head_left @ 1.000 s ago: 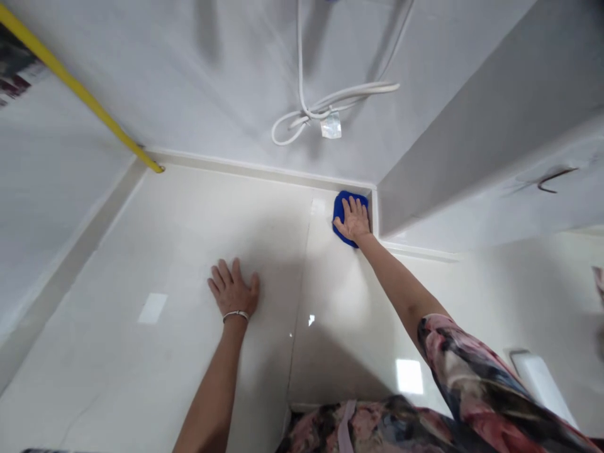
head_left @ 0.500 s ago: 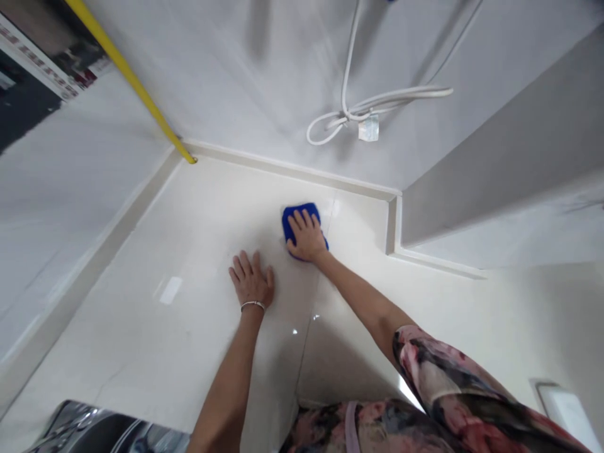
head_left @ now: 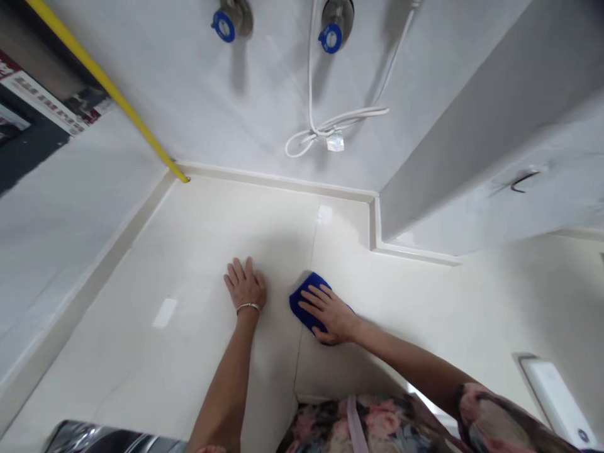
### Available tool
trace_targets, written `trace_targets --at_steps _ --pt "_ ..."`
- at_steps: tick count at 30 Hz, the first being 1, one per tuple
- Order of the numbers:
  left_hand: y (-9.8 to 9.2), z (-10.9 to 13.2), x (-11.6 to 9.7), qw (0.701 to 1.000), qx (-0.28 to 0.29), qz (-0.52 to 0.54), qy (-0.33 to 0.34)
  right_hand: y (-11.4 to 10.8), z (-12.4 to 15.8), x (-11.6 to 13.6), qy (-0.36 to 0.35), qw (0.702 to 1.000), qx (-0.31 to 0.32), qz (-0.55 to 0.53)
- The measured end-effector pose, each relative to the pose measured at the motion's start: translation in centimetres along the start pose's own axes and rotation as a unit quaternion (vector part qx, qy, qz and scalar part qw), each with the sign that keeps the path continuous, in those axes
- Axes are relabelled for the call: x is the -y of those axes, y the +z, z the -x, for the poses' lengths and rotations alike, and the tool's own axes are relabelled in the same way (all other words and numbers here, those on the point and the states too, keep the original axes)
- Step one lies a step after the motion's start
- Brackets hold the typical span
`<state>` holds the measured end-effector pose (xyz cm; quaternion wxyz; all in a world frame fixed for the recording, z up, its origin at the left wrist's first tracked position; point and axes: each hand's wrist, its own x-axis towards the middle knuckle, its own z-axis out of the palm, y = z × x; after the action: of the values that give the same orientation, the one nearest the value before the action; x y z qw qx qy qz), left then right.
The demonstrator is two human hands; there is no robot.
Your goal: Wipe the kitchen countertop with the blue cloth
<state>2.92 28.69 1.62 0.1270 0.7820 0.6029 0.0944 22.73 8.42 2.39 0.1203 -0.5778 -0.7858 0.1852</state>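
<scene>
A blue cloth (head_left: 304,302) lies on the glossy pale countertop (head_left: 198,358), across a thin seam. My right hand (head_left: 330,314) rests flat on top of it with the fingers spread, pressing it down; part of the cloth is hidden beneath the palm. To the left, my left hand (head_left: 245,284) leans palm-down on the bare surface, fingers apart, with a bracelet (head_left: 248,306) at the wrist. It holds nothing and is apart from the cloth.
A yellow pipe (head_left: 113,91) meets the surface at the back left corner. Coiled white cable (head_left: 349,118) and two blue-handled valves (head_left: 331,38) are on the back wall. A wall block (head_left: 453,151) juts out at right. A shiny black appliance (head_left: 113,439) sits at front left.
My right hand has slid the blue cloth toward me and slightly right. My left hand has hardly moved. The view has tilted up, bringing the valves into sight.
</scene>
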Motion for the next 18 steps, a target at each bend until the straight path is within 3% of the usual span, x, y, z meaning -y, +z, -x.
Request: trace_targets --at_steps 4,13,16,18 --pt "0.1 0.1 0.0 1.000 0.003 0.004 -0.002 -1.7 -3.1 -4.2 0.072 0.996 -0.044 0.028" --pt "0.3 0.3 0.3 1.000 0.025 -0.003 -0.006 -8.8 -14.9 -18.9 0.262 0.950 -0.133 0.108" --pt "0.3 0.4 0.4 0.999 0.034 -0.013 -0.003 -10.1 -17.3 -21.1 0.314 0.926 -0.172 0.120" --pt "0.3 0.4 0.4 0.999 0.040 -0.019 -0.006 -10.0 -18.1 -21.1 0.325 0.919 -0.186 0.123"
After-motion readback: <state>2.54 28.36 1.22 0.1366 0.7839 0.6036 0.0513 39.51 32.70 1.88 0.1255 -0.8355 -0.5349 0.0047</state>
